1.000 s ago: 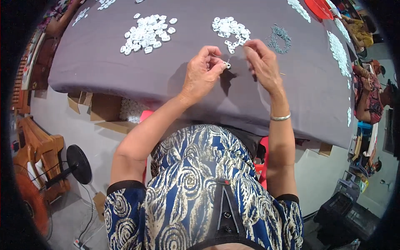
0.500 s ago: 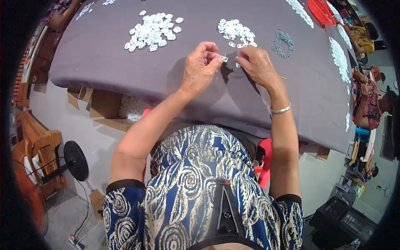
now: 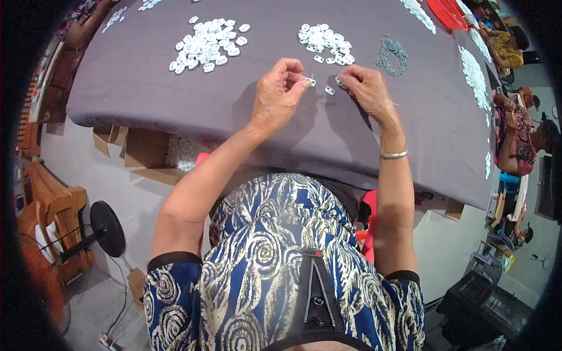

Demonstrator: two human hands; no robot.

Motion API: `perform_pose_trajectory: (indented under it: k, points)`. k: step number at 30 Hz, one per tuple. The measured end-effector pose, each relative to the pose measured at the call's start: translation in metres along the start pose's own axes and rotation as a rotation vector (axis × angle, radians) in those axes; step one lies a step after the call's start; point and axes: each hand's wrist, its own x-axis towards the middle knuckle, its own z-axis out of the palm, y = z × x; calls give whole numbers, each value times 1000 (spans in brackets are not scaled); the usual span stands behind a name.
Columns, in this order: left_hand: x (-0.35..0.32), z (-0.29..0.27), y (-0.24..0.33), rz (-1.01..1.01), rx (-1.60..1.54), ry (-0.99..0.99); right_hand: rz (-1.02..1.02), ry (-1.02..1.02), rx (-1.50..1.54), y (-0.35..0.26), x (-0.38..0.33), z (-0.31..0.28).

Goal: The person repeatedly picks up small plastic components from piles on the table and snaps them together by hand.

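Between thumb and index finger, my left hand pinches a small white two-holed plastic piece, from which a thin pin-like bit sticks up. My right hand is a short way to the right, its fingertips closed on another small whitish piece that they partly cover. A loose white two-holed piece lies on the cloth between the hands. Just beyond them sits a small heap of similar white pieces. To its right lies a pile of small grey-green pins.
A larger heap of white oval pieces lies far left on the grey tablecloth. More white pieces run along the right edge, near a red tray. Other people are at the right; a fan stands left.
My right hand has shifted slightly up and right, leaving a white piece uncovered on the cloth. My left hand keeps its pinch. The whole view has shifted a little.
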Motion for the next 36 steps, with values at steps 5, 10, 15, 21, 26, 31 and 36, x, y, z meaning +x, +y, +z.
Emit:
perform_pose_trajectory:
  k: [5,10,15,21,26,31,36]
  points:
    - [0,-1,-1,17,18,-5,-46,30,-91,-1,1,2]
    - [1,-1,-4,20,9,-3,-89,102,-153,-4,0,6]
    - [2,0,-1,24,22,-10,-49,304,36,10,2,5]
    - [0,-1,-3,21,34,1,-40,334,136,10,0,1]
    - [-1,1,-2,21,12,-8,-330,435,-221,7,19,-8]
    - [-1,0,-2,10,0,21,-324,140,-382,-5,32,-14]
    - [0,-1,-2,2,3,-10,-351,12,-385,-22,9,0]
